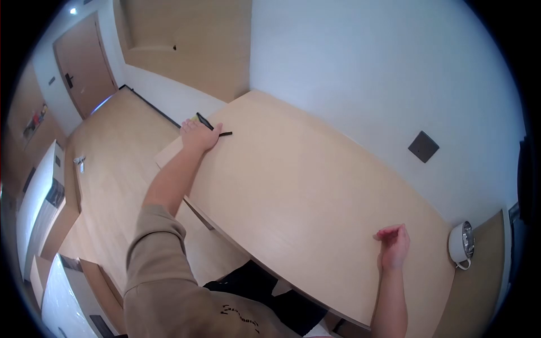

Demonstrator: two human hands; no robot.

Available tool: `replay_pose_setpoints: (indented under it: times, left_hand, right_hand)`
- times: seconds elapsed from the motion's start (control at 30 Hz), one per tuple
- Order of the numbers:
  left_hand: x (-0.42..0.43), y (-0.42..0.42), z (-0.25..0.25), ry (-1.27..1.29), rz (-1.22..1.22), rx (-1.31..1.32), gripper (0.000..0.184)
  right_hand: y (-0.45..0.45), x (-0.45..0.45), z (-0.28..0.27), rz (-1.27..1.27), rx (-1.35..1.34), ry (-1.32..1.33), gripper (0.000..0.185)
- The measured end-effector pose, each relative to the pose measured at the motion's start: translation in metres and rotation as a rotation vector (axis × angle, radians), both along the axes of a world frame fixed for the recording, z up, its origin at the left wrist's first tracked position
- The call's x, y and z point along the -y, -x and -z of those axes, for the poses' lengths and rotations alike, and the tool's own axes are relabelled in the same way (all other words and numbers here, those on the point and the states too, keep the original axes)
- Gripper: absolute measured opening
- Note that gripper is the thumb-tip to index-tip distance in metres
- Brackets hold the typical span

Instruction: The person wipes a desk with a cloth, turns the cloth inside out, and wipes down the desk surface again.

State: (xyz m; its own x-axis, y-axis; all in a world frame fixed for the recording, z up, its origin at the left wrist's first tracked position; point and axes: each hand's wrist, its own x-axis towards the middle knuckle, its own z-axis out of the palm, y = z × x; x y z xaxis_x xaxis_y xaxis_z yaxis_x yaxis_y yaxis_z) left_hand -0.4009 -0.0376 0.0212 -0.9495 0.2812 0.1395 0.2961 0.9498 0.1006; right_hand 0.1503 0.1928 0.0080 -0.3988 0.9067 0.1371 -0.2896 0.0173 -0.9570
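Observation:
My left hand [198, 135] is at the far left end of the light wooden table [282, 180], palm down with its fingers apart. It lies over a slim black object with a yellow-green part [204, 120]; one black end sticks out past the thumb, and the middle is hidden. On the right part of the table, my right hand [393, 245] rests on its side, fingers together and curled inward. Nothing shows in it.
A white handled pot [462, 245] stands at the table's right end by the wall. A dark square plate [423, 147] is on the white wall. On the left are a brown door [85, 65], wooden floor [121, 163] and wrapped white furniture [67, 298].

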Motion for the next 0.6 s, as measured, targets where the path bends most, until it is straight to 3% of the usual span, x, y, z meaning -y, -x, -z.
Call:
replay_pose_setpoints:
  times: [0.1, 0.2, 0.33, 0.43, 0.47, 0.57, 0.6]
  left_hand:
    - [-0.022, -0.037, -0.014, -0.04, -0.103, 0.071, 0.103]
    - [-0.041, -0.086, -0.003, 0.039, 0.075, 0.069, 0.099]
    - [-0.03, -0.185, -0.009, 0.114, 0.668, 0.078, 0.099]
    - [-0.01, -0.192, -0.009, 0.09, 1.193, 0.027, 0.096]
    - [-0.011, -0.181, 0.0, 0.04, 1.249, -0.069, 0.093]
    - [-0.011, -0.138, -0.012, -0.143, 1.115, 0.08, 0.092]
    - [-0.011, -0.116, -0.009, -0.132, 0.97, 0.024, 0.091]
  right_hand:
    - [0.007, 0.002, -0.003, 0.003, 0.0, 0.008, 0.04]
    - [0.007, -0.001, 0.0, 0.0, -0.022, 0.032, 0.04]
    - [0.005, 0.0, 0.003, -0.006, -0.026, 0.036, 0.041]
    - [0.001, 0.007, -0.002, 0.0, 0.003, 0.011, 0.042]
    - [0.0, 0.01, -0.003, 0.003, 0.017, 0.003, 0.043]
    - [-0.003, 0.008, 0.0, 0.037, 0.004, 0.001, 0.044]
    - [-0.004, 0.009, 0.0, 0.027, 0.008, -0.001, 0.044]
